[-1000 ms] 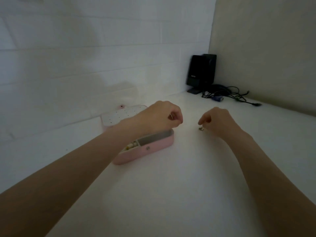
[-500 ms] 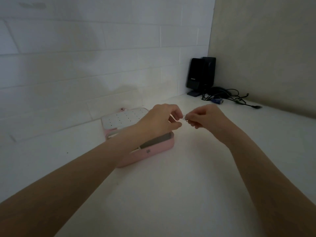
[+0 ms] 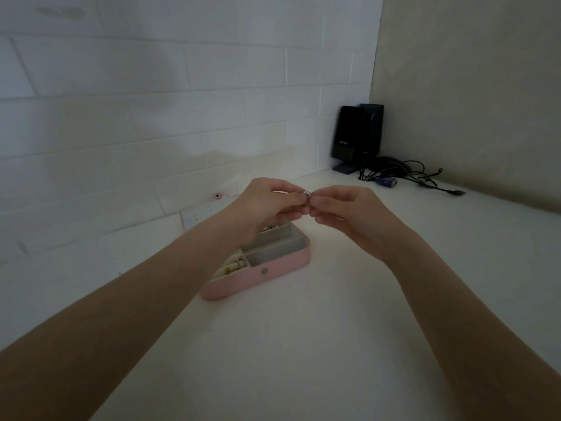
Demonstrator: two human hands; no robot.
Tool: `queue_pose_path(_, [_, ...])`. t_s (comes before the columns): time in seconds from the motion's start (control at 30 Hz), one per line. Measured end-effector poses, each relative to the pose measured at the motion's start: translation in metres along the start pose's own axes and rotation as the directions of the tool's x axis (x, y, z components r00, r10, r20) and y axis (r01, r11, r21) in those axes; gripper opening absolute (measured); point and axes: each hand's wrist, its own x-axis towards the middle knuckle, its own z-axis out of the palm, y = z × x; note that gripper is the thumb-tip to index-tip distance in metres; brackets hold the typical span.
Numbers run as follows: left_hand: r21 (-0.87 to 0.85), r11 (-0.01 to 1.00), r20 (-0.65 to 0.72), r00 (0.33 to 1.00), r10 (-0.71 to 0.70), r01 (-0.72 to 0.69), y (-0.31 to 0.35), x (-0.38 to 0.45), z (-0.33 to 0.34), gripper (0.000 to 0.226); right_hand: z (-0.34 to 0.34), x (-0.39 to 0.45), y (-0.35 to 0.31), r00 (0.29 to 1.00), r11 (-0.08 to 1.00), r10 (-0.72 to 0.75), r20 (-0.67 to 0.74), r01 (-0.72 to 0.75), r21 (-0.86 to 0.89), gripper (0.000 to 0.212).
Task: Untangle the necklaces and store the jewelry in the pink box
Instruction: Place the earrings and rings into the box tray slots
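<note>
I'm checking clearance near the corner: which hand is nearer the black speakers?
Right. The right hand is raised on the speakers' side; the left hand is farther away, above the pink box.

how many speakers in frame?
2. Both black, in the far right corner: front speaker by the white brick wall, rear speaker just behind it, partly hidden. Cables lie beside them.

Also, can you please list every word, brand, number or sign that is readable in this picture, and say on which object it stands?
"EDIFIER": small pale lettering on the front of the black speaker in the corner; it is tiny and blurred, so this reading is uncertain.
Pink box: no text visible, only a round snap on its front.
Wall, table and cables: no readable text.
</note>
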Motion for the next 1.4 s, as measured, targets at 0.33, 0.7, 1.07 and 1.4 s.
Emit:
queue_pose_path(0.33, [0.279,0.955,-0.03,0.993,0.115,-0.103,0.003,-0.014,-0.031,0.009,0.037,0.011,-0.002,0.997,0.998,-0.069,-0.022,0.069,-0.012,0.009])
queue_pose_path(0.7, [0.608,0.783,0.068,0.991,0.112,-0.13,-0.007,-0.04,-0.113,0.003,0.087,0.033,-0.012,0.936,0.89,0.112,0.333,0.055,-0.453,0.01])
queue_pose_path(1.07, [0.66,0.735,0.16,0.985,0.066,-0.157,-0.016,-0.039,-0.129,0.008,0.102,0.033,-0.018,0.855,0.699,0.301,0.422,0.103,-0.707,0.012])
queue_pose_path(1.4, [0.759,0.632,0.202,0.979,0.001,-0.157,-0.017,-0.039,-0.116,0.009,0.103,0.029,-0.022,0.803,0.612,0.417,0.427,0.099,-0.784,0.014])
